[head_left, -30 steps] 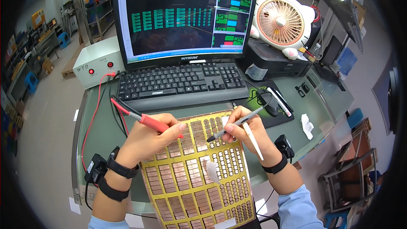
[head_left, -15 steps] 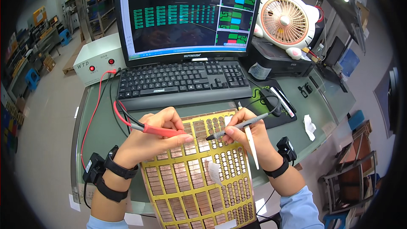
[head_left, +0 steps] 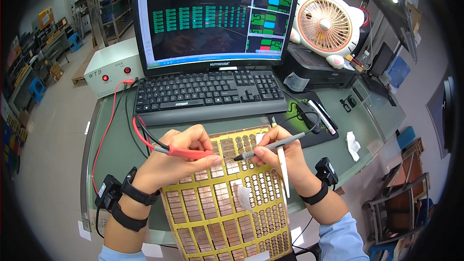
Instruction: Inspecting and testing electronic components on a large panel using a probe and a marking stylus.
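A large yellow circuit board panel (head_left: 205, 223) with rows of copper-coloured rectangles and small round pieces lies tilted before me. My left hand (head_left: 180, 141) pinches a red test probe (head_left: 189, 153), its tip pointing right over the panel's upper part. From the other side, my right hand (head_left: 285, 157) grips a grey-and-black test probe (head_left: 280, 143), tip pointing left, close to the red one. A slim white pen-like stick (head_left: 283, 171) also sits between the right fingers, pointing down. Whether either tip touches the copper I cannot tell. A paper slip (head_left: 245, 197) lies on the panel.
Behind the panel are a black keyboard (head_left: 208, 89) and a monitor (head_left: 193, 43). A white box (head_left: 112, 70) with red sockets feeds the probe leads at left. To the right are a mouse pad (head_left: 316, 136), markers (head_left: 323, 117), crumpled tissue (head_left: 353, 146), a printer (head_left: 314, 70) and a fan (head_left: 325, 24).
My left hand and the red probe have shifted slightly right and down. In my right hand, the rear of the grey-and-black probe sits a little lower, and the white stick has swung slightly left.
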`<state>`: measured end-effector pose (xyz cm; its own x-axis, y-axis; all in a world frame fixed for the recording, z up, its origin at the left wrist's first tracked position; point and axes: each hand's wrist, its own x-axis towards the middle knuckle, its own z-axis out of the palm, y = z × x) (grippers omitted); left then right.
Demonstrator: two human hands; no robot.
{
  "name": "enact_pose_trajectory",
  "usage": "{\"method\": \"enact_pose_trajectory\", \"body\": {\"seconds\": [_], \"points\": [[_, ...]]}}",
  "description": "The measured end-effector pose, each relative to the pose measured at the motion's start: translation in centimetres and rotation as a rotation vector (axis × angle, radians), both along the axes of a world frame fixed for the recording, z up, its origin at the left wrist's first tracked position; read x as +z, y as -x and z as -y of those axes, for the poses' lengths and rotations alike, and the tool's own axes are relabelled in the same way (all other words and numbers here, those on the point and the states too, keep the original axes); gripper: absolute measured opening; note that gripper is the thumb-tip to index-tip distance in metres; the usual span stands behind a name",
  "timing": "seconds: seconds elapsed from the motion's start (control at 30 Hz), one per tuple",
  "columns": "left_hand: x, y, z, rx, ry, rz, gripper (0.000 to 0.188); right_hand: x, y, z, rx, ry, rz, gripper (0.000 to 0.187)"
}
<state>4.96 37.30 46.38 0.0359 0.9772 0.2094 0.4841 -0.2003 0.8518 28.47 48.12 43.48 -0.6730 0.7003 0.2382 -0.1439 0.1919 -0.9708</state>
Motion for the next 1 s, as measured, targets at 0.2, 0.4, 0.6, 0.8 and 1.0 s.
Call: {"method": "enact_pose_trajectory", "body": {"seconds": [0.2, 0.4, 0.6, 0.8, 1.0], "points": [[0.1, -0.3, 0.0, 0.014, -0.054, -0.062, 0.027, -0.1, 0.0, 0.2, -0.014, -0.022, 0.005, 0.021], [0.0, -0.1, -0.1, -0.021, 0.020, 0.043, 0.029, -0.2, -0.4, 0.0, -0.008, -0.003, 0.015, 0.020], [-0.3, 0.0, -0.2, -0.060, 0.056, 0.082, 0.031, -0.5, -0.4, 0.1, 0.019, -0.024, 0.023, 0.018], [0.2, 0.0, -0.1, -0.056, 0.060, 0.010, 0.030, -0.4, -0.2, 0.2, 0.031, -0.035, 0.026, 0.018], [0.1, 0.1, -0.1, -0.059, 0.077, -0.014, 0.033, -0.4, -0.2, 0.3, 0.021, -0.051, 0.047, 0.018]]}}
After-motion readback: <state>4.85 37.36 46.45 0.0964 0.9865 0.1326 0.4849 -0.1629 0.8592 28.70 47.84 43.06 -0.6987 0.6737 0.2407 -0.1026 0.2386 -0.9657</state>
